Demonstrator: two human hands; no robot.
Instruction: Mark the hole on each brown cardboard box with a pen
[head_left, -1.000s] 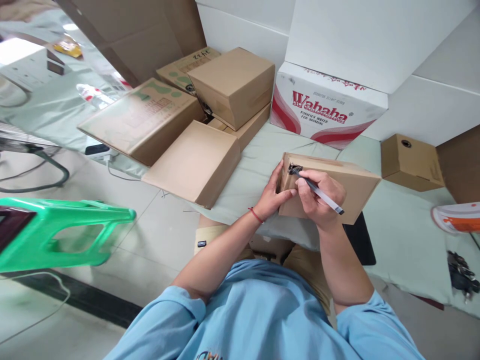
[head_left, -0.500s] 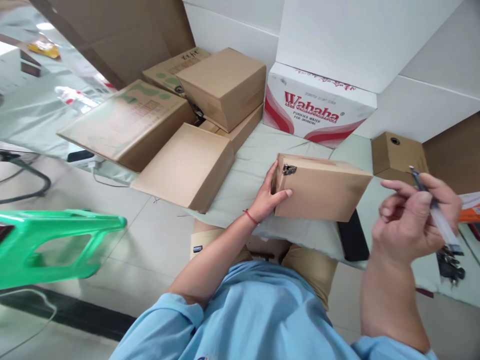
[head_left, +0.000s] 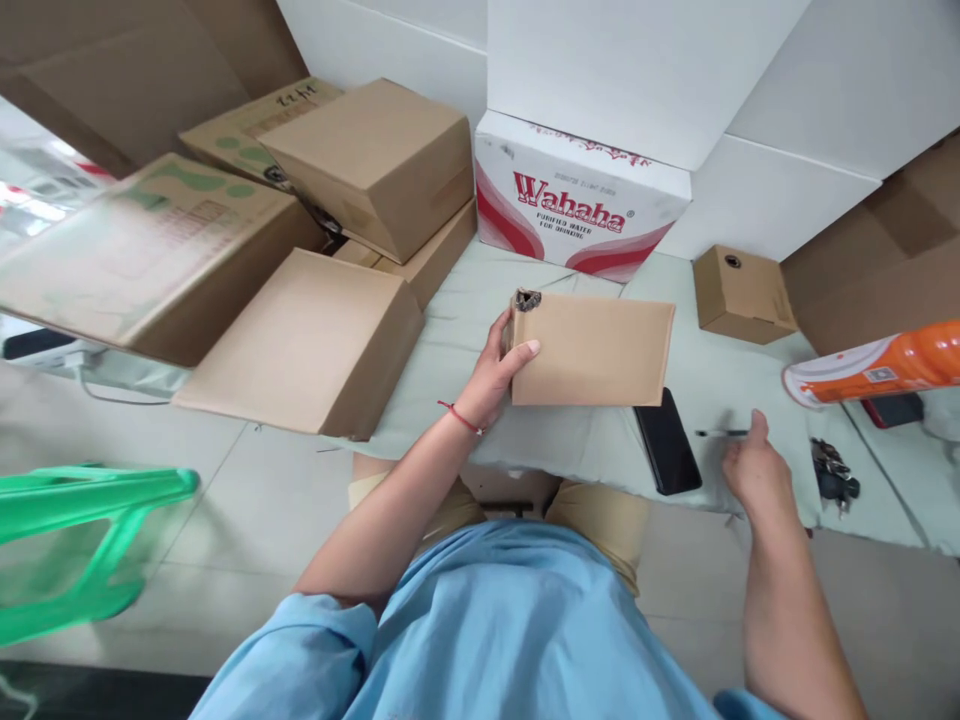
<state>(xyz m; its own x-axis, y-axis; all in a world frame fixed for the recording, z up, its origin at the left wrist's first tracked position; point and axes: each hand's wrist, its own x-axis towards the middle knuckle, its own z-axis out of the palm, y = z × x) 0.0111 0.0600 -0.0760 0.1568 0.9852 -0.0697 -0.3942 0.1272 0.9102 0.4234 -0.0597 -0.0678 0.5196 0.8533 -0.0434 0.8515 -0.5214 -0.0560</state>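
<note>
My left hand (head_left: 499, 370) grips the left end of a small brown cardboard box (head_left: 592, 350), thumb on its front face and fingers behind. The box has a dark, ragged patch at its upper left corner. Low over the right part of the table is my right hand (head_left: 757, 470), its thumb pointing up. A thin pen (head_left: 721, 433), blurred, sticks out leftward from its fingers, which are mostly hidden. Between the box and that hand lies a black phone (head_left: 670, 445).
Several cardboard boxes (head_left: 367, 150) are stacked at the left, beside a white and red Wahaha carton (head_left: 574, 200). A small box (head_left: 742, 295), an orange and white bottle (head_left: 877, 370) and keys (head_left: 834, 475) lie to the right. A green stool (head_left: 97, 540) stands on the floor.
My right hand has moved down and left to the tabletop, and the pen has swung to point left. My left hand keeps the box, its front face now more level. The view has turned right.
</note>
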